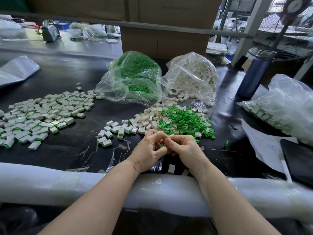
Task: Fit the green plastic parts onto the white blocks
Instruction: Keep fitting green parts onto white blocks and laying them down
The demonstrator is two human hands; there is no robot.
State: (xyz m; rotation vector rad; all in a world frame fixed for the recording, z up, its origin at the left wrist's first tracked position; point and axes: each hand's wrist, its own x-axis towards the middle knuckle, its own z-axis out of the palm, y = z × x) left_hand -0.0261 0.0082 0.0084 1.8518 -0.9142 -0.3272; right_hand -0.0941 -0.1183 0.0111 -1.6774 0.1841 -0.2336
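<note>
Both hands, the left hand and right hand, are pinching together over a small piece, seemingly pressing green part into white block, beside the loose pile awaiting the next pick.

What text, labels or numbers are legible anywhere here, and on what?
None legible.
Cardboard box behind the bags: faint print marks, too blurred to read.
White paper sheets at right: no print that I can make out.
Blue bottle: no label visible.
Bag of green parts, bag of white blocks: clear plastic, no printing visible.
</note>
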